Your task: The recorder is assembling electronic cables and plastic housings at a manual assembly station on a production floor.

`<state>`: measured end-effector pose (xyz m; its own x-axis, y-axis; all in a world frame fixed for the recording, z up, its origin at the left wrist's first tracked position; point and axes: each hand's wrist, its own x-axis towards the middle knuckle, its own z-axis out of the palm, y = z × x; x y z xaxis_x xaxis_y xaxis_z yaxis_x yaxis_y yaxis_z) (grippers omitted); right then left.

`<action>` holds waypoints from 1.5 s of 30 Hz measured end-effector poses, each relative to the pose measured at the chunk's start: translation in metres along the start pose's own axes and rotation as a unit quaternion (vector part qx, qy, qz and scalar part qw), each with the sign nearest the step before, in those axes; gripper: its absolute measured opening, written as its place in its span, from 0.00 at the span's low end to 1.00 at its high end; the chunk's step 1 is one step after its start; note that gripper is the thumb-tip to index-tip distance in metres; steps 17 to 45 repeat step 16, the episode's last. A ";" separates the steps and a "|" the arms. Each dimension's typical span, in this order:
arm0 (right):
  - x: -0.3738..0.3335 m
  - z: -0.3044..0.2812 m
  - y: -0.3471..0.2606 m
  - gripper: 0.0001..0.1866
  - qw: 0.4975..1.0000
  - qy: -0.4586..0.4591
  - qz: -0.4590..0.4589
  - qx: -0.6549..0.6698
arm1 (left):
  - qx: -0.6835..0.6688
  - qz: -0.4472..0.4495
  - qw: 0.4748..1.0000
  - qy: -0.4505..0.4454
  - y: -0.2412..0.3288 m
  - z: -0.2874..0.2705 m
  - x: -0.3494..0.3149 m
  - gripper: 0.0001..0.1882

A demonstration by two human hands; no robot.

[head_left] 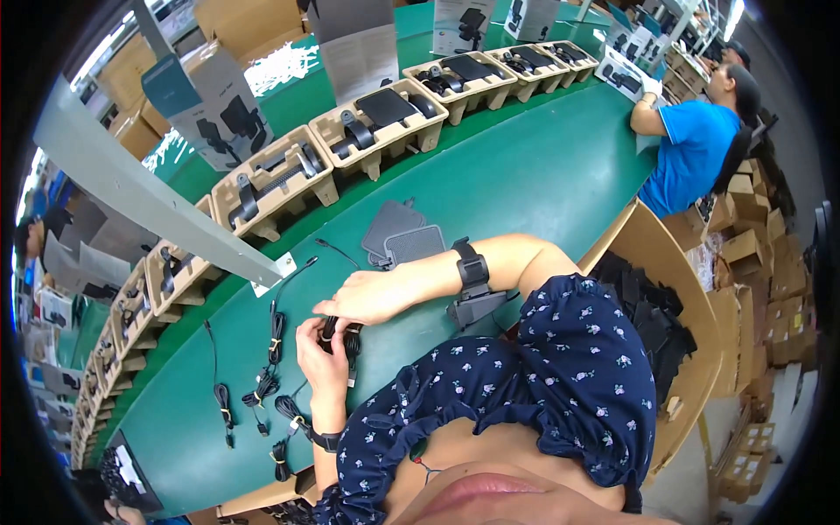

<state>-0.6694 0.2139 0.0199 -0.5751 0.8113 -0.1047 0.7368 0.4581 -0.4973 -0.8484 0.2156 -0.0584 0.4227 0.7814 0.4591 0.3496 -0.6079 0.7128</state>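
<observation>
My left hand pinches a coiled black cable over the green table. From above, the fingers of my right hand close on the same coil, so the two hands meet there. Just beside them lies another dark cable bundle, partly hidden. To the left, several tied black cables are spread out, among them one bundle with its plug end stretched away. Beyond my right hand rest dark grey flat pads, overlapping one another. A black wrist strap device sits on my right wrist.
Moulded pulp trays with black parts line the table's far side. A grey metal post rises at the left. An open carton of black pieces stands at my right. A co-worker in blue works at the far right.
</observation>
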 end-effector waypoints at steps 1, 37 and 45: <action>0.000 -0.007 -0.002 0.21 0.998 -0.047 0.032 -0.041 | -0.043 -0.062 0.997 0.018 -0.001 -0.003 -0.001 0.20; -0.021 -0.011 -0.018 0.26 0.996 0.065 0.057 0.005 | 0.008 0.132 0.989 0.069 0.017 -0.027 0.019 0.06; -0.021 -0.011 -0.018 0.26 0.996 0.065 0.057 0.005 | 0.008 0.132 0.989 0.069 0.017 -0.027 0.019 0.06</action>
